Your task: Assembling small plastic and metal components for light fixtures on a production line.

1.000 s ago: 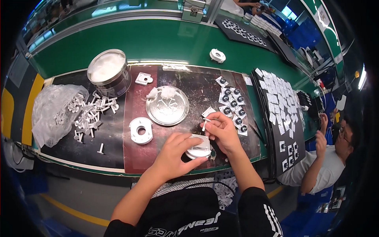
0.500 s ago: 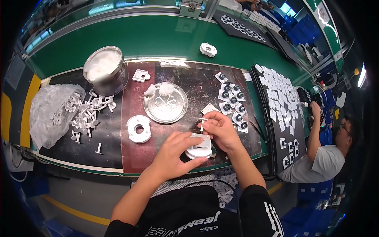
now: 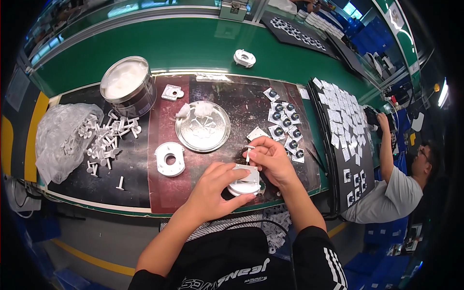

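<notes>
At the table's near edge, my left hand [image 3: 209, 189] is closed on a white round plastic housing [image 3: 238, 189], with fingers over its flat top plate [image 3: 248, 173]. Just beyond it, a white T-shaped plastic pin [image 3: 249, 151] is pinched between the thumb and fingers of my right hand [image 3: 270, 160]. The pin stands about upright, its wide head on top. Its lower end is close to the plate; whether they touch I cannot tell. A similar white ring-shaped housing [image 3: 163, 166] lies to the left of my hands.
A round metal lid [image 3: 203, 141] bears white lumps. Behind it stand a tin of white paste [image 3: 144, 99] and a small white part [image 3: 170, 92]. Loose white pins [image 3: 112, 140] spill from a plastic bag [image 3: 53, 150]. Square plates with black parts [image 3: 293, 144] lie right; a co-worker [image 3: 403, 193] sits beyond.
The white housing on the green belt at the back has moved left. The co-worker's hand has shifted away. My own hands and what they hold are nearly unmoved.
</notes>
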Demonstrator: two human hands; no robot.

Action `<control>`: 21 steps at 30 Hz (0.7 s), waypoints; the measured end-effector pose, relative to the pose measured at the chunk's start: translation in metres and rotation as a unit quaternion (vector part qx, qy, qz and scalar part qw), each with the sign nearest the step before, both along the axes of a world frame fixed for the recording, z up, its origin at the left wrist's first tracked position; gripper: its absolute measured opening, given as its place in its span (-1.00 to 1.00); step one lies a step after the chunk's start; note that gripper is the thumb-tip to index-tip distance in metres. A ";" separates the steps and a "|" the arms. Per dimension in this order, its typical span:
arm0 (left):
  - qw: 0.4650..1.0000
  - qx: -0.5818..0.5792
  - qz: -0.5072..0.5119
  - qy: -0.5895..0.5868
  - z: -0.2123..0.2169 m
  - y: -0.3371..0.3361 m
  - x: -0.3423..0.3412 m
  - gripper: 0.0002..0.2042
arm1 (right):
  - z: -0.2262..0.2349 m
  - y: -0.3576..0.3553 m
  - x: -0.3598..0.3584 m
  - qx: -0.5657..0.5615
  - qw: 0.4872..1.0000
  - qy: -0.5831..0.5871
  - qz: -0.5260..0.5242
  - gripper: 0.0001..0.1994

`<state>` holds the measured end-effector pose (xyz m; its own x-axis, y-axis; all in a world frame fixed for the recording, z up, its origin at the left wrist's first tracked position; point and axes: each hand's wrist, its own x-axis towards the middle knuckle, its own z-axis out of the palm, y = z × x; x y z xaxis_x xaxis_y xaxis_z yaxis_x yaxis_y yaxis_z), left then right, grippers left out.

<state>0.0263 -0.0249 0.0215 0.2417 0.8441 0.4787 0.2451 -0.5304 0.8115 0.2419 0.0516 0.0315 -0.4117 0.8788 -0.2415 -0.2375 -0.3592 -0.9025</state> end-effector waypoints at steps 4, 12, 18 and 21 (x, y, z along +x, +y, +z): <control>1.000 -0.001 -0.001 -0.002 0.000 0.000 0.000 -0.51 | 0.000 0.000 0.000 0.002 1.000 0.002 -0.001 -0.75; 1.000 -0.011 -0.005 -0.003 0.002 0.000 0.000 -0.51 | 0.001 -0.001 0.003 0.007 1.000 -0.002 0.014 -0.75; 1.000 -0.012 -0.004 0.012 0.002 -0.001 -0.001 -0.52 | 0.005 -0.009 -0.001 0.128 0.989 -0.077 0.000 -0.75; 1.000 0.001 0.002 0.017 0.000 -0.001 -0.001 -0.51 | 0.005 -0.010 0.001 0.163 0.983 -0.079 0.004 -0.77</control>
<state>0.0249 -0.0262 0.0217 0.2535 0.8447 0.4714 0.2744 -0.5301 0.8023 0.2425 0.0421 0.0366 -0.3989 0.9170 -0.0085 -0.0834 -0.0455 -0.9955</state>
